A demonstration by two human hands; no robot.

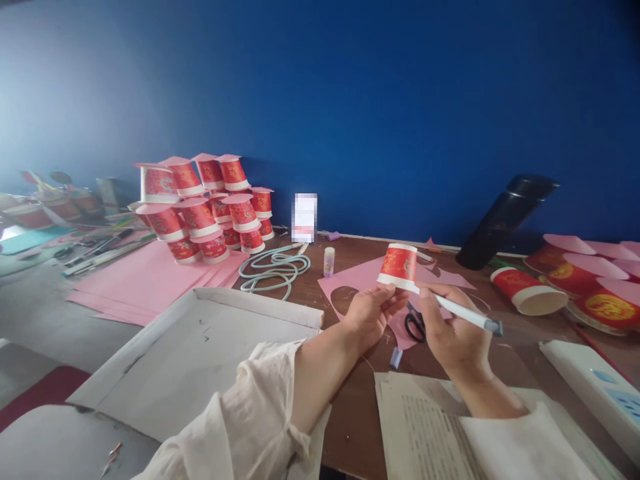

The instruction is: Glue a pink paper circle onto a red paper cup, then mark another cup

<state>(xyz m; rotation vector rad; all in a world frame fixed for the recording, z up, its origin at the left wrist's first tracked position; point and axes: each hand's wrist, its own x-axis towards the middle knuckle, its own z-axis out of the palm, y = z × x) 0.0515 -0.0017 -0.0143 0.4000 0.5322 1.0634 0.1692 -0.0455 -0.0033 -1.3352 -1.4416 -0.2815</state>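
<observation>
Upside down above the table is a red paper cup (399,263) with a white rim, which my left hand (373,310) pinches by the rim from below. My right hand (455,330) is closed around a white pen (463,312) with a grey end; its tip lies at the cup's rim, hidden by my fingers. Behind and below the cup lies a cut sheet of pink paper (345,273) with a round hole. Black-handled scissors (415,325) rest between my hands, their blades out of sight. A small bluish block (397,358) sits just below them.
At left, stacked red cups (200,217) with pink paper between layers stand on pink sheets (120,280). A coiled cable (275,263), glue stick (329,262) and open white box (210,347) are nearby. A black bottle (500,220) leans right, near a tipped cup (535,293). Printed papers (417,420) lie in front.
</observation>
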